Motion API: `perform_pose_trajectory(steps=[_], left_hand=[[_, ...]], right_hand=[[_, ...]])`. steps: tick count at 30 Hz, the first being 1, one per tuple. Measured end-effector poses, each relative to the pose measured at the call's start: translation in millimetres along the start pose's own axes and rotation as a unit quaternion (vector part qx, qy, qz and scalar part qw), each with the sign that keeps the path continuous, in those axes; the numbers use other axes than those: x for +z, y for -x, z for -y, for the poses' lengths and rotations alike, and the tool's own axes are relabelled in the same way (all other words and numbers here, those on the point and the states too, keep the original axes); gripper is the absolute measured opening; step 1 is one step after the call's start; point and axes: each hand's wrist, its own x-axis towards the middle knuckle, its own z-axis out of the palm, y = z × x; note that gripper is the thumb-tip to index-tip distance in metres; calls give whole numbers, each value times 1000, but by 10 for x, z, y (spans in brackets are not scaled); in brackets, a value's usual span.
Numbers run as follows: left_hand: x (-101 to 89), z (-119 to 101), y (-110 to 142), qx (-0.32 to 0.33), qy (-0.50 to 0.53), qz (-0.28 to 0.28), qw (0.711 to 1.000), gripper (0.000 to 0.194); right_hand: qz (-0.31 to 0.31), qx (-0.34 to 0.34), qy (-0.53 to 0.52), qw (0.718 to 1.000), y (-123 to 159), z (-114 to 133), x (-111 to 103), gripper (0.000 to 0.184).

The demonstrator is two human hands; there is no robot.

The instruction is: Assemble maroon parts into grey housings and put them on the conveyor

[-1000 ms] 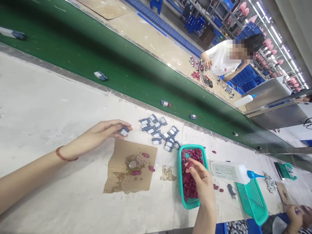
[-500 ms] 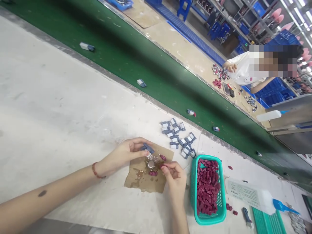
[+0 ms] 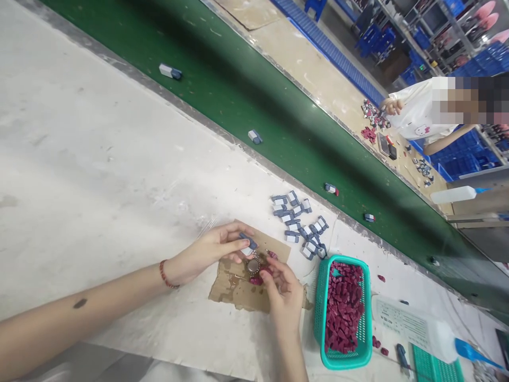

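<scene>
My left hand (image 3: pixel 217 245) is closed in a pinch around a small blue-grey and white plastic part (image 3: pixel 248 244), above a piece of brown cardboard (image 3: pixel 238 294). My right hand (image 3: pixel 287 292) is just to the right, its thumb and fingers together around a small dark red piece (image 3: pixel 265 271), partly hidden by the fingertips. Between the hands a round metal cap (image 3: pixel 253 266) sits on the cardboard amid wet-looking stains. Another dark red piece (image 3: pixel 255 281) lies beside the cap, and one more (image 3: pixel 272 255) shows behind the right fingers.
Several blue-grey and white parts (image 3: pixel 293 225) lie beyond the cardboard. Right of my hand stands a green basket (image 3: pixel 344 365) of dark red pieces. A clear bottle with a blue nozzle (image 3: pixel 413 323) lies farther right. Parts ride a green conveyor belt (image 3: pixel 222 90); a person (image 3: pixel 417 114) sits across it.
My left hand has turned the part, so its white side faces up. My right hand has brought its red piece closer to the cap. Parts on the belt have shifted rightward; the view has shifted too.
</scene>
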Motion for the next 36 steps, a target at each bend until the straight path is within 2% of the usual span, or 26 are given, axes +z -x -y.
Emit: perform_pose_trajectory(steps=[2,7,10,15,21,26,30,36], left_hand=[[1,-9,1,-17,-1,0,1000,26],[-4,-18,-1,-46,15,23,999,39],[-20,-14,-7,-41,1,32,999,42],[-34,-2,-24,-10,-37,42,998,34],[-25,25,-31,4,-22,56,998,31],[-7,51,-34,-6,5,54,999,37],[16,52,-28,-11,8,56,998,38],[42,88,-1,-13,-12,70,997,37]], right_hand=[[3,-5,26,1000,1,-2,25,12],[45,-108,90,989,-48,20,66,18],[61,-158,136,976,-80,10,85,22],[65,-226,203,951,-98,-43,97,23],[61,-205,185,959,-93,-35,78,24],[18,-153,136,979,-107,-14,34,19],[17,-121,109,986,-116,-34,10,20],[-62,-36,-41,997,-89,67,-3,28]])
